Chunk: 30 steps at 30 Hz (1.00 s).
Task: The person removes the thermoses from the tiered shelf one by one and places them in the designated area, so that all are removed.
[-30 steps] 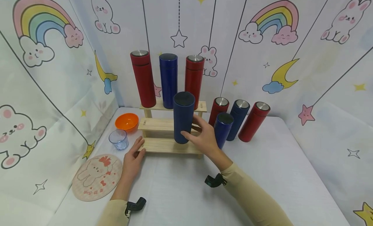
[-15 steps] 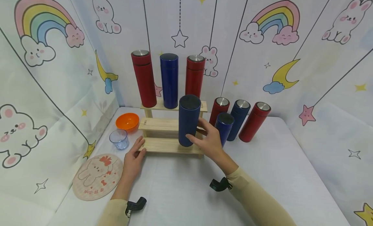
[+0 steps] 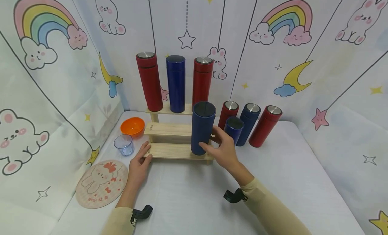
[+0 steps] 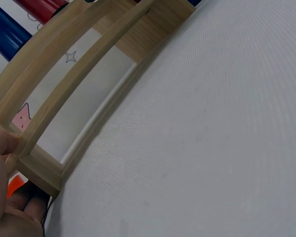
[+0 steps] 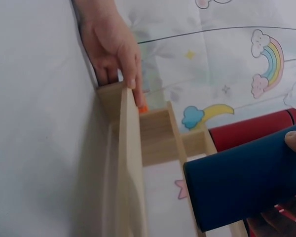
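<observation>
My right hand [image 3: 225,149] holds a dark blue vacuum flask [image 3: 202,129] upright around its lower half, in front of the right part of a three-tier wooden stand [image 3: 169,150]. In the right wrist view the flask [image 5: 246,177] overlaps the upper tiers, its base above the lowest board. My left hand [image 3: 139,166] grips the stand's front left corner; the left wrist view has the thumb [image 4: 5,141] on the board and fingers beside its end. Along the top tier stand a red flask [image 3: 150,81], a blue one [image 3: 175,83] and another red one [image 3: 202,80], its lower part hidden.
Right of the stand are a red flask [image 3: 228,112], a blue one [image 3: 234,128], a darker blue one [image 3: 249,124] and a red one [image 3: 264,127]. At left sit an orange bowl [image 3: 132,126], a clear glass [image 3: 124,145] and a round mat [image 3: 101,184].
My right hand has carried the dark blue flask to the right and slightly down, toward me. The left hand has kept its grip on the stand's corner.
</observation>
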{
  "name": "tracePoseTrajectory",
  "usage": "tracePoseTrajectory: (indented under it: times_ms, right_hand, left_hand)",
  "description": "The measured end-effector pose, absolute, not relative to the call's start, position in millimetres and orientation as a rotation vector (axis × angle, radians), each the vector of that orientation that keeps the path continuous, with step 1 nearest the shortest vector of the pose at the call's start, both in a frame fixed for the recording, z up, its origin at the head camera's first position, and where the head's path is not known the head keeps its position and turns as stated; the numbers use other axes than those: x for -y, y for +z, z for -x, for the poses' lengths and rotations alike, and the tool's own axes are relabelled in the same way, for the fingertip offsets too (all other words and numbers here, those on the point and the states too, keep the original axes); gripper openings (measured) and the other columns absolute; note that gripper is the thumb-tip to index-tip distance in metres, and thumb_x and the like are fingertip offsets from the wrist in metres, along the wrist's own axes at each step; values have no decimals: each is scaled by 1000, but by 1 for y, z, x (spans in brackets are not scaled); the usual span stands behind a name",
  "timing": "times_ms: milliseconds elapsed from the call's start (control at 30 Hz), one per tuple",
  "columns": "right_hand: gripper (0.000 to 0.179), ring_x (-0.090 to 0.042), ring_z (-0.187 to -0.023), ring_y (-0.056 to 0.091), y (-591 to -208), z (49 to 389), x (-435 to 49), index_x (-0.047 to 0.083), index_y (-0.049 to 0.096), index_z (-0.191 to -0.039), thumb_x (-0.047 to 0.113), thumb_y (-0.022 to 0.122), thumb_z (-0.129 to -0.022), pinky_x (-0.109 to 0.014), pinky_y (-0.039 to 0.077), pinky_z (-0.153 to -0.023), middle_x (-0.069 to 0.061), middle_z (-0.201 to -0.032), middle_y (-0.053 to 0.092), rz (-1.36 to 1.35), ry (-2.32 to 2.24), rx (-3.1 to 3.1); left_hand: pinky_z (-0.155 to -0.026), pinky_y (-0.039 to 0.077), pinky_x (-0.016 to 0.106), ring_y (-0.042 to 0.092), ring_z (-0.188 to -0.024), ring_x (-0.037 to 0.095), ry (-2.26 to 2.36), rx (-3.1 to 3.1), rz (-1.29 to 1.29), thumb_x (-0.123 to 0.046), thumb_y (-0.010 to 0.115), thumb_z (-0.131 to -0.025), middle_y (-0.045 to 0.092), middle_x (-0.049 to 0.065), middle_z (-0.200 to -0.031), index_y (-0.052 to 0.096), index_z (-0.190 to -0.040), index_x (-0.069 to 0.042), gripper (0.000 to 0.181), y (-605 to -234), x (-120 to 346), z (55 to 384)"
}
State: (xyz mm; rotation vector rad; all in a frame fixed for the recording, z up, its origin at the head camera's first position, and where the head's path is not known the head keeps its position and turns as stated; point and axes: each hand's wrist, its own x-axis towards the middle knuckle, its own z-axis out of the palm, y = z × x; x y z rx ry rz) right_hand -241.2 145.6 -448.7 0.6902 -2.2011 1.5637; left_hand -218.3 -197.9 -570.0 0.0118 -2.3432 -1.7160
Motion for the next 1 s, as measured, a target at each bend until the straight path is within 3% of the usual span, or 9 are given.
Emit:
tracePoseTrajectory:
  times_ms: [333,1000]
  right_hand:
    - [65,-26,-114,75,-451,229,-160,10,64,-147,16,93,-89,-45,61,-97,-6,-133,74,-624,1457,2285]
    - [67,-29,-120,73,-456,211,-174,11,63,-148,10,93,-88,-47,59,-101,-7,-138,71,-641,1470,2261]
  left_hand:
    - [-108,38,9,33,-159,16,-1739,2334,-16,-13,62,-112,40,-6,-172,56,-159,-10,47,-571,197,218]
    - [-107,39,8,34,-159,19,-1738,2294,11,-8,64,-111,43,-1,-170,57,-157,-6,47,-572,199,219]
